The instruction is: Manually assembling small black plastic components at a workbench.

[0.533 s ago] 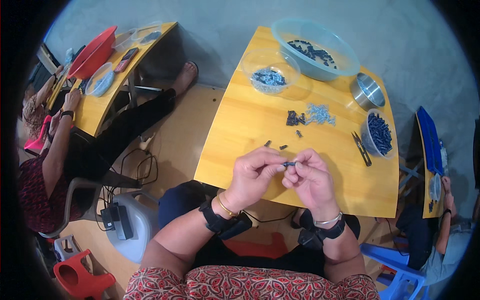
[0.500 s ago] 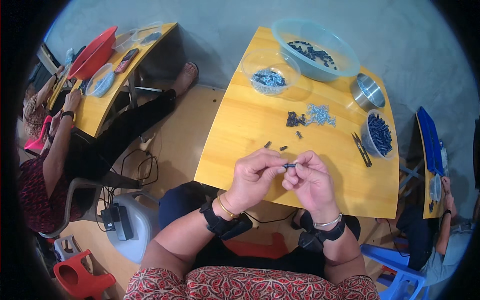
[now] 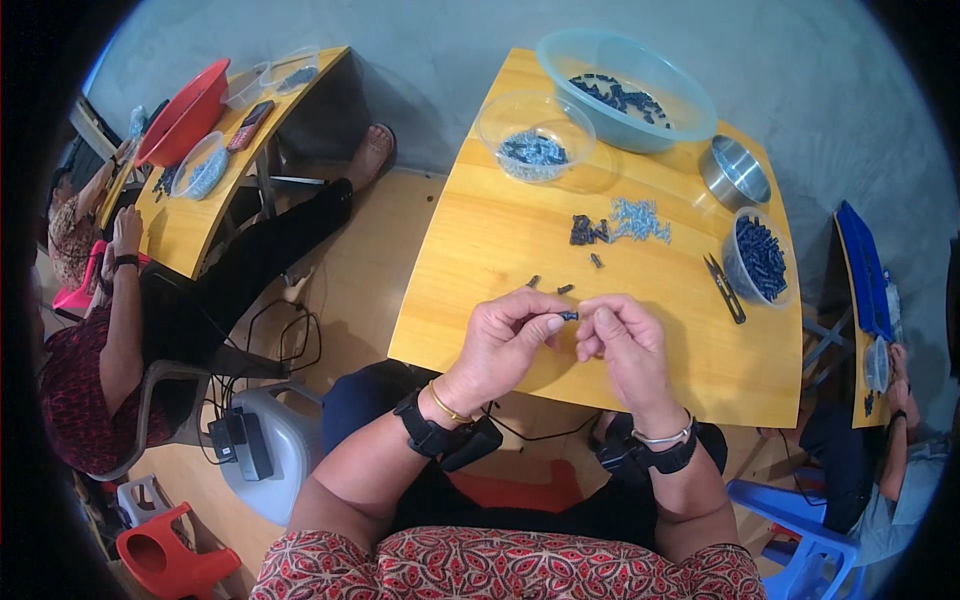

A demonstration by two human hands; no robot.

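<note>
In front of me, over the table's near edge, my left hand (image 3: 510,335) pinches a small dark plastic piece (image 3: 569,316) between thumb and forefinger. The piece lies sideways, its free end pointing right. Close to that end is my right hand (image 3: 628,345), with its fingers curled and thumb near the forefinger; whatever they may hold is hidden. Just beyond lie a few loose dark pieces (image 3: 565,289). Farther off, a small cluster of dark pieces (image 3: 586,231) sits beside a heap of small silvery parts (image 3: 638,220).
Two clear tubs, one with mixed parts (image 3: 527,170) and one with dark pieces (image 3: 761,262), stand on the yellow table (image 3: 470,250). Also there are a pale blue basin (image 3: 640,140), a metal bowl (image 3: 735,170) and black thread snips (image 3: 724,290). Other people sit at side tables.
My right fingers have drawn slightly away from the dark piece, which they were touching. The piece stays in my left fingers. The view has shifted slightly.
</note>
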